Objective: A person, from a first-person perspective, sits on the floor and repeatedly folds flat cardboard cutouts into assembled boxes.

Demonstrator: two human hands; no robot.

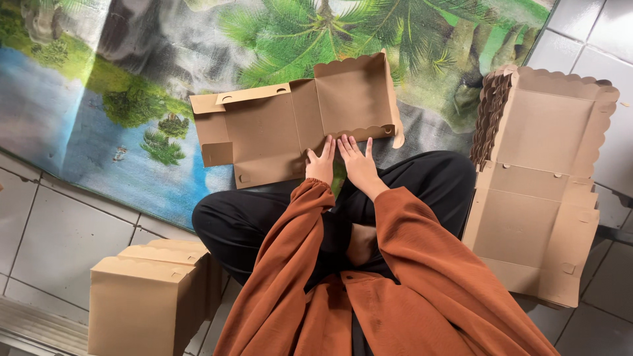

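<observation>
A brown cardboard box blank (264, 128) with scalloped edges lies half-folded on a printed landscape mat (99, 86) in front of my crossed legs. Its right part stands up as walls; its left part lies flat. My left hand (321, 163) and my right hand (359, 160) rest side by side, fingers spread, pressing flat on the near edge of the blank's bottom panel. Neither hand grips anything. Rust-orange sleeves cover both arms.
A stack of flat unfolded box blanks (541, 184) sits on the tiled floor at my right. Finished brown boxes (148, 300) stand at my lower left. Grey tiles (59, 224) surround the mat.
</observation>
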